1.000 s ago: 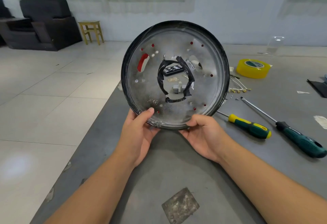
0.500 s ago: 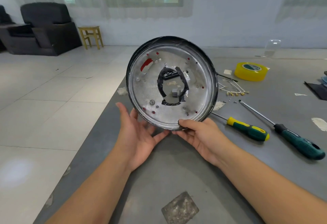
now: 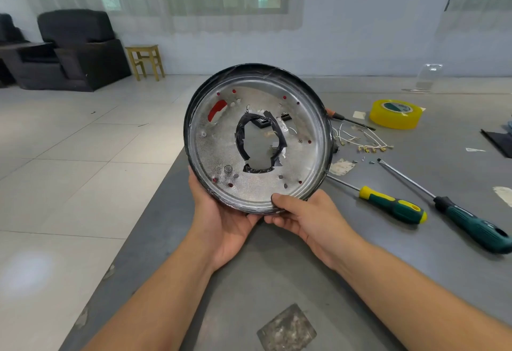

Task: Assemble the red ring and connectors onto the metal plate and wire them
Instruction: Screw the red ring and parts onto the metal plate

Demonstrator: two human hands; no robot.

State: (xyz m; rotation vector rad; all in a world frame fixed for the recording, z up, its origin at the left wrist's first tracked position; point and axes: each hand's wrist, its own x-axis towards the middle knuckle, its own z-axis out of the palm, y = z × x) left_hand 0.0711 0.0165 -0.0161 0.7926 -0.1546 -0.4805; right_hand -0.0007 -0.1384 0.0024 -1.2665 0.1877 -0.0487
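Inspection step: left hand (image 3: 221, 212) cradles, right hand (image 3: 302, 217) pinches the metal plate (image 3: 221, 142); next, set it on the bench (image 3: 277, 267) to wire.

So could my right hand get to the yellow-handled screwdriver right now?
Probably not at once: the right hand is holding the metal plate. The yellow-handled screwdriver lies unobstructed beside it.

The round, black-rimmed silver metal plate (image 3: 257, 140) stands tilted nearly upright above the grey table, gripped at its lower edge; above the grip gapes a ragged centre hole edged in black tape; up and left of it a curved slot shows red (image 3: 217, 109); small holes ring the face, some showing red.
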